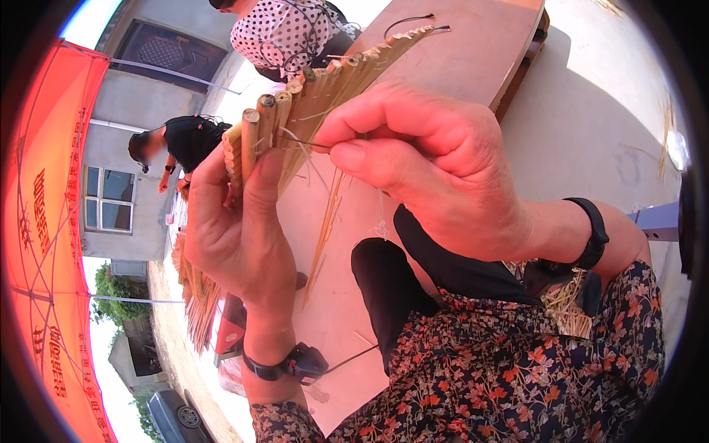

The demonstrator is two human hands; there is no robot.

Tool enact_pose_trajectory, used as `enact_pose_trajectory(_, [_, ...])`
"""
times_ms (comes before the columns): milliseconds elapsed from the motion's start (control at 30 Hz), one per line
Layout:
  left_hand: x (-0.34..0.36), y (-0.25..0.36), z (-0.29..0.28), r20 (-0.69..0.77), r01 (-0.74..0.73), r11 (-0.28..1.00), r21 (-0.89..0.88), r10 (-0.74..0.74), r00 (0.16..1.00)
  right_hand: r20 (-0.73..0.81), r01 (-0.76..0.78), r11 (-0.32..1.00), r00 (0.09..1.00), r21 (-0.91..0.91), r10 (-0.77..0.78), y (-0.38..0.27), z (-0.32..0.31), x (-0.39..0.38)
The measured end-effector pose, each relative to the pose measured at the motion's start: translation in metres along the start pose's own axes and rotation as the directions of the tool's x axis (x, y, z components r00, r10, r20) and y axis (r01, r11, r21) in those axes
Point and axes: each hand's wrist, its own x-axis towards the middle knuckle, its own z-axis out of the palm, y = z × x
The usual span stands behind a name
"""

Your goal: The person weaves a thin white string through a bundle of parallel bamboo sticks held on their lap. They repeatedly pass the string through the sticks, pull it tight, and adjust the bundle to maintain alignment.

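My left hand (235, 225) grips the near end of a row of straw stalks (317, 96), thumb on one side and fingers behind. The pale stalks lie side by side, their cut round ends facing up, and fan away toward the far right. Close to the right of them, my right hand (436, 170) is closed in a pinch on a thin dark needle-like piece (303, 141). Its tip reaches the stalks just above my left thumb; whether it passes into them I cannot tell. Fine loose fibres and thin straws (325, 229) hang below the row.
A pinkish tabletop (458, 44) stretches out at the far right. One person in a dotted top (284, 33) is ahead; another in black (193, 148) bends at the left near a pile of straw (196, 292). A red canopy (44, 221) hangs at the left edge.
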Motion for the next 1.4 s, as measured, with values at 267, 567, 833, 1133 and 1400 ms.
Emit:
enact_pose_trajectory(267, [-0.001,-0.002,-0.002,0.005,-0.039,0.999,0.032,0.039,0.999,-0.029,0.148,0.985,0.988,-0.084,-0.15,0.012,0.007,0.003])
enact_pose_trajectory(567, [-0.011,-0.011,-0.004,0.037,-0.203,0.977,0.063,0.201,0.979,-0.036,0.045,0.987,0.998,-0.152,-0.051,-0.012,0.009,-0.014])
enact_pose_trajectory(833, [-0.076,-0.015,0.004,0.265,-0.423,0.891,0.168,0.372,0.89,-0.012,-0.31,0.933,0.95,-0.181,0.314,-0.038,-0.01,-0.081])
enact_pose_trajectory(1133, [-0.133,-0.024,0.019,0.234,-0.329,0.94,0.088,0.302,0.924,0.075,-0.451,0.887,0.885,-0.104,0.459,-0.021,-0.029,-0.13])
enact_pose_trajectory(1400, [-0.148,-0.034,0.011,0.25,-0.379,0.924,-0.045,0.378,0.892,0.12,-0.676,0.737,0.732,0.008,0.67,-0.02,-0.036,-0.144])
